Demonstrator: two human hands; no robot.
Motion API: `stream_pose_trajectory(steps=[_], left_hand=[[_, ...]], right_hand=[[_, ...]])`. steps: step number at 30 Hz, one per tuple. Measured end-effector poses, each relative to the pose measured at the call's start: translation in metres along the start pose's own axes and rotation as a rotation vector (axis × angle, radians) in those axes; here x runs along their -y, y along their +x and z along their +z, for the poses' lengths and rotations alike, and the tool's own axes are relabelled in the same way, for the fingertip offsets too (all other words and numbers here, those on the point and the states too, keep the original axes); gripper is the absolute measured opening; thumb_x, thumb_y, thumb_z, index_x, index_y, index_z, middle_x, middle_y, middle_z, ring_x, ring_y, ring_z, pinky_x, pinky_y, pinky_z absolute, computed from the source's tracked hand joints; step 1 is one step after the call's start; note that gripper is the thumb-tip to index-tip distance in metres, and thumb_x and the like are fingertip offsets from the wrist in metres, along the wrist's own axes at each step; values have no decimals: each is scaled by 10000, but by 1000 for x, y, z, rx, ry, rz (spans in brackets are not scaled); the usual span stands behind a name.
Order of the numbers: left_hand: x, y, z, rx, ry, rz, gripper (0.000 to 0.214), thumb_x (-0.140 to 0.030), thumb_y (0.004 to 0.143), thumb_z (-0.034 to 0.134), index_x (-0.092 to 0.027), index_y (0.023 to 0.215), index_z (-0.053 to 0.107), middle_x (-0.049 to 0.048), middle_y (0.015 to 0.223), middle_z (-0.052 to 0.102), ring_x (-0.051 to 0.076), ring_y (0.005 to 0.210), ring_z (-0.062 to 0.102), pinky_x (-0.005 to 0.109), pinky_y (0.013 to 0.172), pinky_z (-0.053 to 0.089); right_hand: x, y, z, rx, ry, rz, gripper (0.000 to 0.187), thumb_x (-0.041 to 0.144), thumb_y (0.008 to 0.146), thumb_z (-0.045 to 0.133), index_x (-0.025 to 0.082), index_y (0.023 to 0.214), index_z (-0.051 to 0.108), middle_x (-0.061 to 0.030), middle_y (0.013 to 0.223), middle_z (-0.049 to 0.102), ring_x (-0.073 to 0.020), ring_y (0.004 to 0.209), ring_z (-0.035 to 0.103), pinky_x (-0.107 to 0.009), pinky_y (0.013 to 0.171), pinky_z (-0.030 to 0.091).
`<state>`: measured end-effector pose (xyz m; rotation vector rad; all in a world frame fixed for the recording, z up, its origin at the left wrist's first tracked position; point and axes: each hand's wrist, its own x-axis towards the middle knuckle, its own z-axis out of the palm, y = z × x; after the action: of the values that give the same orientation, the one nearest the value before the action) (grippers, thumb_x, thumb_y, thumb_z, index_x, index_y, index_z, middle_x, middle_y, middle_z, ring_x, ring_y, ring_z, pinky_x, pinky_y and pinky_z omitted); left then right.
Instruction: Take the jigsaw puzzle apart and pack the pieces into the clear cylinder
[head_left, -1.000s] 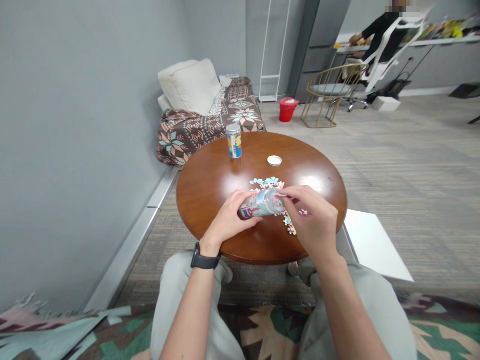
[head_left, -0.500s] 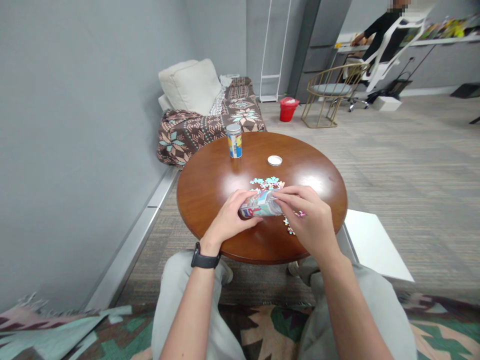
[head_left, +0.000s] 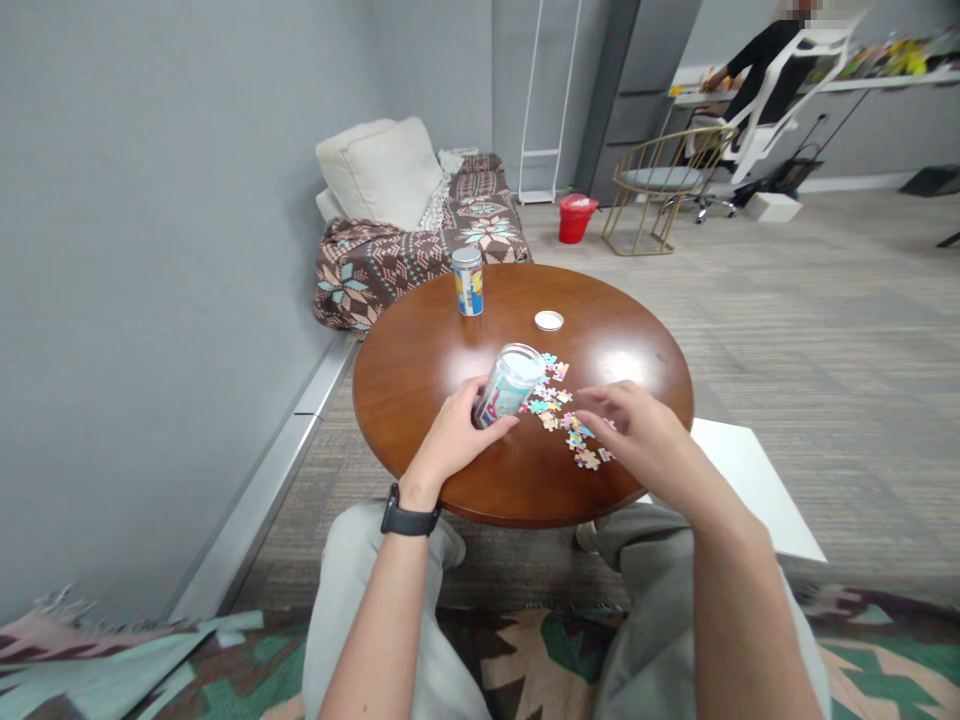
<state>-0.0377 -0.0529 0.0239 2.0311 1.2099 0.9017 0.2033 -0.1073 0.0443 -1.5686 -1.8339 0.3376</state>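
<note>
"Jar point(head_left: 510, 384) first: where is it against the lid point(head_left: 549, 321)?"

"On the near side of the lid and a little to its left, in the left hand point(head_left: 450, 430). The thumb and fingers wrap around its sides and press on it. The hand hides the base, so I can't say whether it touches the table point(head_left: 397, 390)."

"And what's changed since half a second ago?"

"The jar's tilt, mostly. It lay almost on its side then, mouth toward the right hand point(head_left: 645, 430). Now it's tipped up, leaning over to the right, with its open mouth facing upward."

"The right hand was at that mouth, wasn't it?"

"Yes, fingertips right against it. Now it's well apart from the jar, nearer the person than the lid and off to its right. Its thumb and fingers are curved with a gap between them. Some pieces lie behind it, so whether a fingertip touches one is hard to judge."

"So more puzzle pieces point(head_left: 550, 421) show?"

"They do: a loose trail on the near side of the lid, running toward the person."

"And the capped can point(head_left: 469, 285)?"

"Upright to the left of the lid, as before; neither has moved."
</note>
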Motion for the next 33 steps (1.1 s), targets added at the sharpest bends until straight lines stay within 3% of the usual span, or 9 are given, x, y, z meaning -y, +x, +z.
stream_pose_trajectory(steps=[2, 5, 10, 17, 28, 33], left_hand=[[1, 0, 1, -7, -14, -58, 445, -418, 830, 676, -197, 1198, 559, 80, 1182, 671, 252, 1065, 634, 394, 962, 491], [1, 1, 1, -1, 4, -101, 484, -433, 818, 686, -200, 1220, 552, 92, 1190, 678, 273, 1086, 632, 414, 973, 483], [-1, 1, 1, 1, -4, -102, 506, -434, 819, 685, -197, 1242, 540, 98, 1224, 670, 271, 1097, 631, 413, 988, 474], [-2, 1, 1, 5, -8, -103, 496, -436, 818, 685, -197, 1229, 544, 93, 1225, 671, 268, 1094, 631, 400, 975, 477], [2, 1, 2, 5, -7, -66, 481, -422, 830, 680, -191, 1228, 543, 83, 1214, 668, 255, 1083, 626, 385, 964, 475], [3, 1, 2, 27, 10, 58, 508, -378, 807, 718, -192, 1243, 536, 79, 1215, 644, 242, 1090, 609, 369, 973, 475]], right_hand=[[-19, -7, 6, 94, -110, 68, 355, 388, 762, 734, 201, 1062, 714, -81, 946, 646, -224, 822, 650, -378, 822, 544], [-37, -13, 15, 119, -169, 101, 492, 338, 643, 819, 208, 1103, 702, -81, 975, 627, -247, 856, 653, -403, 843, 549], [-35, -3, 28, 84, -82, 85, 290, 258, 753, 720, 218, 1040, 710, -66, 978, 625, -225, 872, 660, -385, 869, 540], [-29, 6, 35, 44, -51, 78, 76, 251, 818, 634, 201, 864, 666, -57, 905, 638, -205, 799, 632, -357, 775, 514], [-26, 11, 37, -49, 32, 70, 87, 206, 833, 554, 194, 797, 632, -30, 779, 615, -162, 674, 576, -307, 679, 474], [7, 12, 22, -209, 167, -15, 91, 243, 847, 586, 199, 803, 653, -38, 814, 655, -167, 710, 598, -297, 648, 487]])
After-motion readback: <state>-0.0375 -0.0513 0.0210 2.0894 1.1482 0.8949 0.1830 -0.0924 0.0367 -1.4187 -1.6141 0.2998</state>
